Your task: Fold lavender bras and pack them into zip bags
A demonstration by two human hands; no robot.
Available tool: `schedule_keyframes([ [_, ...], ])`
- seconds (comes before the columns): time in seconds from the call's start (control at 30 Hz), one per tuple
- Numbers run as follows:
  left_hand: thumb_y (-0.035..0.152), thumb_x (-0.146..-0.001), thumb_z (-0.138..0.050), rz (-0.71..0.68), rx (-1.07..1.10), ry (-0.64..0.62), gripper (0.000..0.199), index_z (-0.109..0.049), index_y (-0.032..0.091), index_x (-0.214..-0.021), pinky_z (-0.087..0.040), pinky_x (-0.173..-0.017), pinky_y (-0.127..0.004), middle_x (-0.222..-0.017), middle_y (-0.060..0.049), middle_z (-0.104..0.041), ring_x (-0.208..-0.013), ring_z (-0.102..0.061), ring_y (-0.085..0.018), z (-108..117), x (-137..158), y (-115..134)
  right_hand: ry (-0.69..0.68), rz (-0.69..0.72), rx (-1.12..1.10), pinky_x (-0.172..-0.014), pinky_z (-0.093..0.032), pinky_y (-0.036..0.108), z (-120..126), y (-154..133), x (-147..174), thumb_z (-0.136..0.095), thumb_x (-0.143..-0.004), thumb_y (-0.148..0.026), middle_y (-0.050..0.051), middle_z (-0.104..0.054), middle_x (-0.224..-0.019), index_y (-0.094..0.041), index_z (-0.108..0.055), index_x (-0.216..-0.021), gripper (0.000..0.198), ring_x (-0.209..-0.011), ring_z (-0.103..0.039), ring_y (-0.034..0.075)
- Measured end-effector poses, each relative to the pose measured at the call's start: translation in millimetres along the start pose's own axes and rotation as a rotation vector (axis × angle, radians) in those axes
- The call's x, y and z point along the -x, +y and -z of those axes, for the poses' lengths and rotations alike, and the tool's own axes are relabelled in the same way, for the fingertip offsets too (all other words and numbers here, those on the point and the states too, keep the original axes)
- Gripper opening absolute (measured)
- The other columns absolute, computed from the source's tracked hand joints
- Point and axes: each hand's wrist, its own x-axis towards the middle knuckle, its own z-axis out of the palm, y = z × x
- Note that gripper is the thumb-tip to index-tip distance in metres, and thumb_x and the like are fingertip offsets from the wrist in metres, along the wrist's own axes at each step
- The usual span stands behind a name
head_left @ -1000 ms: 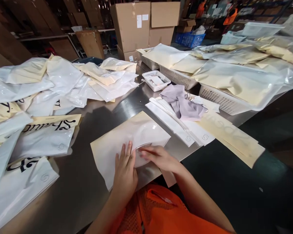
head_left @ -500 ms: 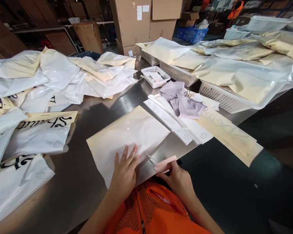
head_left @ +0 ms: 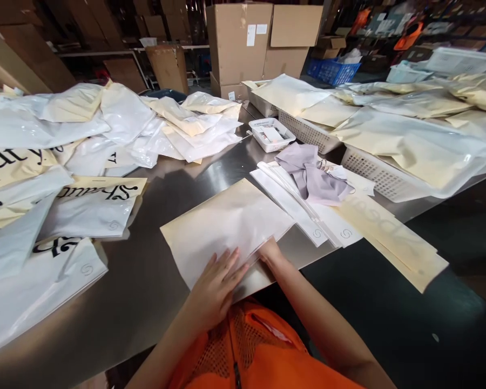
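A flat, pale, glossy bag (head_left: pixel 230 221) lies on the metal table (head_left: pixel 146 270) in front of me. My left hand (head_left: pixel 216 286) rests flat on its near part, with the fingers stretched out. At the bag's near right edge is my right hand (head_left: pixel 270 253). The fingertips of that hand are hidden at or inside the edge, so what they hold does not show. Just right of the bag are flat white bags with a round logo (head_left: pixel 299 210). A greyish-purple cloth garment (head_left: pixel 308 178) lies on top of them.
Filled pale bags (head_left: pixel 129 116) are heaped at the left. White baskets (head_left: pixel 383 170) with more bags stand at the right, and a small white basket (head_left: pixel 272 135) sits at the back middle. Cream bags (head_left: pixel 392 232) overhang the table's right edge. Large cardboard boxes (head_left: pixel 238 48) stand beyond.
My right hand has moved up and left to the bag's edge. The pink card with a cord that it held is out of sight. My view has swung slightly left.
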Motion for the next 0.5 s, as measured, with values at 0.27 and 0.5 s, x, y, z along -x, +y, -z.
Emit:
schedule_keyframes([
  [0.27, 0.003, -0.091, -0.044, 0.143, -0.134, 0.253, 0.035, -0.063, 0.013, -0.119, -0.050, -0.104, -0.042, -0.119, -0.009, -0.070, -0.120, -0.060, -0.026, -10.2, 50.0, -17.4, -0.002, 0.115, 0.295, -0.097, -0.046, 0.039, 29.1, -12.1, 3.1, -0.060, -0.071, -0.024, 0.008, -0.070, -0.097, -0.019, -0.070, -0.083, 0.016, -0.098, -0.063, 0.026],
  [0.5, 0.010, -0.092, -0.053, 0.144, -0.094, 0.385, 0.033, -0.060, 0.010, -0.124, -0.050, -0.103, -0.036, -0.119, -0.010, -0.070, -0.118, -0.061, -0.023, -10.0, 39.4, 0.1, -0.181, -0.234, 0.273, -0.049, -0.041, 0.030, 11.2, -14.8, 86.4, -0.044, -0.091, -0.064, 0.005, -0.060, -0.059, -0.020, -0.059, -0.062, 0.055, -0.050, -0.055, 0.016],
])
